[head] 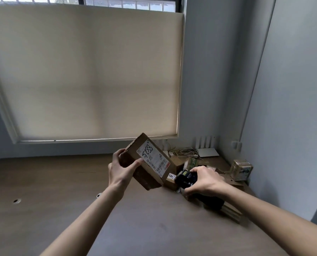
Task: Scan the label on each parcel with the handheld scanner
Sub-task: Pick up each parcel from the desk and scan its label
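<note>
My left hand (121, 167) grips a brown cardboard parcel (146, 177) by its left end and holds it tilted above the table. Its white label (153, 157), with "5288" handwritten and barcodes along one edge, faces up toward me. My right hand (204, 181) grips the black handheld scanner (184, 179) just right of the parcel, with its head pointing left at the parcel's lower right end. A second brown parcel (173, 179) with a small label lies on the table behind the scanner.
More parcels lie at the table's right corner: a green-printed one (191, 162), a taped small box (241, 169) against the wall, flat cardboard (231, 182). Cables (183, 152) and a white router (208, 152) sit at the back. Brown table (61, 191) spreads left, with a grommet hole (16, 201).
</note>
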`<control>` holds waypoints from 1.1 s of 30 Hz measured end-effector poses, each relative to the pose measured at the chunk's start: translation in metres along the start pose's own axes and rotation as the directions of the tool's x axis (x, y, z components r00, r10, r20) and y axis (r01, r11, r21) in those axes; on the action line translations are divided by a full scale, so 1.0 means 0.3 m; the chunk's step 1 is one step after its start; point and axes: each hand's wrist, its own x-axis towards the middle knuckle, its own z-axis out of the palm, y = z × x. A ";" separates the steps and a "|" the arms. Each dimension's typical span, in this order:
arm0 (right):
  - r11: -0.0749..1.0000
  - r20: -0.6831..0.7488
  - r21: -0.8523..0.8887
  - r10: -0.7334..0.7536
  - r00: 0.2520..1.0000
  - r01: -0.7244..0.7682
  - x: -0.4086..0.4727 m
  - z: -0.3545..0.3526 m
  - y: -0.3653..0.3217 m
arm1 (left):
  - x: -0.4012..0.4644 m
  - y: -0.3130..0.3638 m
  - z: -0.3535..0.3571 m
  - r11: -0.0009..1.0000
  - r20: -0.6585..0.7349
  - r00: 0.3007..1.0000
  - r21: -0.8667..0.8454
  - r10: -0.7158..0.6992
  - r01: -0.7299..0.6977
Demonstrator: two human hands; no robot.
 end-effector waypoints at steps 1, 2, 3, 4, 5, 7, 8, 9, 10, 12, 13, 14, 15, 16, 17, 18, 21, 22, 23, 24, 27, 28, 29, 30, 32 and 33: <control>0.995 0.014 0.099 -0.027 1.000 0.026 -0.005 0.010 -0.016 | -0.014 0.000 -0.019 1.000 -0.009 1.000 -0.019 -0.023 0.023; 0.977 0.028 0.207 -0.051 0.998 0.044 -0.011 0.020 -0.037 | -0.030 0.002 -0.040 0.999 -0.022 0.999 -0.039 -0.036 0.035; 0.947 0.039 0.315 -0.081 0.996 0.065 -0.015 0.032 -0.059 | -0.046 0.005 -0.062 0.997 -0.038 0.998 -0.058 -0.042 0.040; 0.906 0.052 0.416 -0.108 0.993 0.077 -0.021 0.046 -0.086 | -0.064 0.009 -0.085 0.996 -0.052 0.998 -0.075 -0.047 0.043; 0.864 0.071 0.497 -0.138 0.988 0.084 -0.024 0.063 -0.114 | -0.083 0.012 -0.108 0.994 -0.065 0.996 -0.092 -0.060 0.054; 0.795 0.106 0.597 -0.213 0.971 0.109 -0.030 0.100 -0.173 | -0.123 0.011 -0.154 0.990 -0.098 0.991 -0.118 -0.096 0.084; 0.767 0.117 0.630 -0.248 0.962 0.121 -0.036 0.117 -0.202 | -0.146 0.011 -0.177 0.986 -0.117 0.986 -0.135 -0.118 0.102; 0.742 0.115 0.654 -0.290 0.950 0.147 -0.041 0.133 -0.230 | -0.170 0.013 -0.204 0.982 -0.139 0.981 -0.144 -0.139 0.119; 0.718 0.110 0.675 -0.325 0.939 0.169 -0.049 0.147 -0.258 | -0.193 0.014 -0.235 0.979 -0.157 0.974 -0.148 -0.161 0.138; 0.684 0.097 0.698 -0.382 0.919 0.211 -0.077 0.177 -0.311 | -0.248 0.000 -0.312 0.974 -0.177 0.961 -0.126 -0.211 0.190; 0.674 0.095 0.701 -0.410 0.907 0.232 -0.088 0.195 -0.337 | -0.284 -0.004 -0.358 0.973 -0.195 0.955 -0.092 -0.224 0.210; 0.664 0.099 0.707 -0.434 0.895 0.244 -0.100 0.217 -0.366 | -0.323 -0.012 -0.409 0.973 -0.217 0.949 -0.048 -0.229 0.224; 0.657 0.108 0.709 -0.460 0.881 0.256 -0.113 0.241 -0.395 | -0.365 -0.023 -0.462 0.969 -0.243 0.939 -0.008 -0.243 0.249; 0.648 0.115 0.712 -0.489 0.865 0.272 -0.133 0.263 -0.429 | -0.412 -0.032 -0.513 0.964 -0.263 0.930 0.012 -0.255 0.267; 0.639 0.124 0.714 -0.516 0.847 0.285 -0.151 0.290 -0.465 | -0.464 -0.034 -0.563 0.960 -0.281 0.923 0.019 -0.262 0.279; 0.627 0.141 0.724 -0.542 0.828 0.288 -0.171 0.319 -0.504 | -0.513 -0.032 -0.614 0.960 -0.304 0.916 0.013 -0.262 0.279; 0.601 0.174 0.731 -0.622 0.763 0.323 -0.251 0.410 -0.637 | -0.637 -0.025 -0.790 0.948 -0.411 0.860 -0.040 -0.303 0.316; 0.595 0.187 0.730 -0.647 0.740 0.336 -0.278 0.440 -0.686 | -0.679 -0.018 -0.853 0.946 -0.444 0.842 -0.046 -0.306 0.320; 0.586 0.197 0.731 -0.671 0.714 0.349 -0.307 0.467 -0.738 | -0.724 -0.008 -0.914 0.948 -0.481 0.825 -0.045 -0.296 0.314; 0.578 0.205 0.730 -0.694 0.690 0.364 -0.341 0.491 -0.795 | -0.767 -0.008 -0.980 0.949 -0.511 0.810 -0.039 -0.288 0.313; 0.540 0.226 0.737 -0.764 0.604 0.407 -0.447 0.568 -0.983 | -0.915 0.015 -1.173 0.945 -0.575 0.771 -0.010 -0.272 0.326; 0.526 0.233 0.742 -0.783 0.577 0.415 -0.487 0.595 -1.050 | -0.966 0.025 -1.237 0.947 -0.595 0.759 -0.013 -0.266 0.321; 0.515 0.241 0.744 -0.800 0.549 0.425 -0.526 0.628 -1.119 | -1.016 0.035 -1.297 0.947 -0.621 0.738 -0.024 -0.265 0.320; 0.508 0.253 0.744 -0.816 0.520 0.434 -0.572 0.662 -1.188 | -1.065 0.039 -1.365 0.944 -0.645 0.716 -0.028 -0.268 0.328; 0.494 0.276 0.748 -0.839 0.470 0.443 -0.665 0.734 -1.318 | -1.155 0.022 -1.508 0.923 -0.673 0.679 -0.016 -0.294 0.384; 0.487 0.285 0.753 -0.848 0.447 0.443 -0.709 0.773 -1.378 | -1.196 0.016 -1.569 0.922 -0.678 0.668 -0.039 -0.307 0.384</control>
